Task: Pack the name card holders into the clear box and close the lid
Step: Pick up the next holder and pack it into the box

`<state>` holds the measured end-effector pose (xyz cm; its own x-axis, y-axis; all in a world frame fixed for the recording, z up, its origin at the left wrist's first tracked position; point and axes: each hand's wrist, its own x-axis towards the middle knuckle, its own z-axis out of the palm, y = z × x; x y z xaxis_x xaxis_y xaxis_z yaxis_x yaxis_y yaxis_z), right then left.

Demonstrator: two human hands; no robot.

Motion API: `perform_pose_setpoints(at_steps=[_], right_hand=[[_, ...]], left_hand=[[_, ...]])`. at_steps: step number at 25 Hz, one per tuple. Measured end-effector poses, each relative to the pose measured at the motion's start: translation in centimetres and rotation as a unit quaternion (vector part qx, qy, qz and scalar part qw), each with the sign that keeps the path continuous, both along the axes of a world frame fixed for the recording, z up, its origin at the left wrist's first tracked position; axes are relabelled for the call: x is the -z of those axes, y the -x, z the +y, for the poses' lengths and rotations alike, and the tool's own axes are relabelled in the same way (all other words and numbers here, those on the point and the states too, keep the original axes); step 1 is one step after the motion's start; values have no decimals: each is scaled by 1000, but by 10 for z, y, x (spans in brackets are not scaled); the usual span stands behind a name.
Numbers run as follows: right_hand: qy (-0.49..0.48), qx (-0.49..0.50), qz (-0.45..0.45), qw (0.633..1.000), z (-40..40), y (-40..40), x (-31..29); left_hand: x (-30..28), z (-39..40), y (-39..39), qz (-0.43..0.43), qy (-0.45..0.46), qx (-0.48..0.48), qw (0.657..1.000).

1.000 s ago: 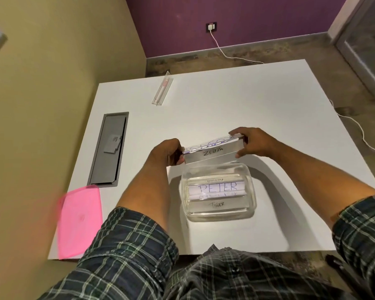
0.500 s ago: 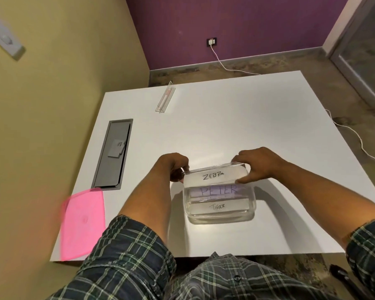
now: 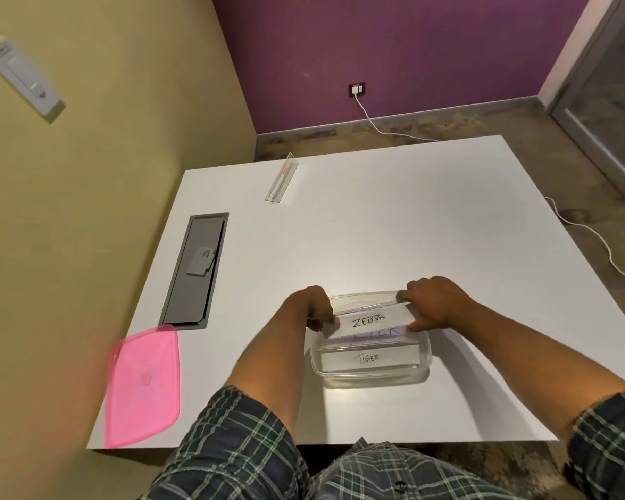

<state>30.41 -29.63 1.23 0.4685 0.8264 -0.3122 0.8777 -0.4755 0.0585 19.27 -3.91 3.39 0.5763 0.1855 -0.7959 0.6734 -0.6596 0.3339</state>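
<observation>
The clear box (image 3: 372, 378) stands on the white table (image 3: 376, 229) near its front edge. Inside lies a name card holder marked TIGER (image 3: 368, 358), with another card partly hidden behind it. A holder marked ZEBRA (image 3: 368, 322) sits tilted across the box's far half. My left hand (image 3: 314, 306) pinches its left end and my right hand (image 3: 432, 303) pinches its right end. One more clear name card holder (image 3: 282, 182) lies at the table's far left. The pink lid (image 3: 143, 386) rests at the front left corner, overhanging the edge.
A grey cable hatch (image 3: 195, 268) is set into the table's left side. The yellow wall (image 3: 87, 211) runs close along the left edge. A white cable (image 3: 592, 232) trails over the floor to the right.
Both hands have lowered the ZEBRA holder from above the box's far rim down into the box, where it now covers most of the PETER card.
</observation>
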Motion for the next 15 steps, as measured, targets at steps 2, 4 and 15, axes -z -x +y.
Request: perform_pose_setpoints(at_steps=[2, 4, 15], right_hand=[[48, -27, -66, 996, 9, 10, 4], [78, -32, -106, 991, 19, 17, 5], [178, -49, -92, 979, 39, 21, -7]], left_hand=[[0, -2, 0, -10, -38, 40, 998], [-1, -5, 0, -19, -80, 76, 994], [8, -14, 5, -82, -248, 288, 921]])
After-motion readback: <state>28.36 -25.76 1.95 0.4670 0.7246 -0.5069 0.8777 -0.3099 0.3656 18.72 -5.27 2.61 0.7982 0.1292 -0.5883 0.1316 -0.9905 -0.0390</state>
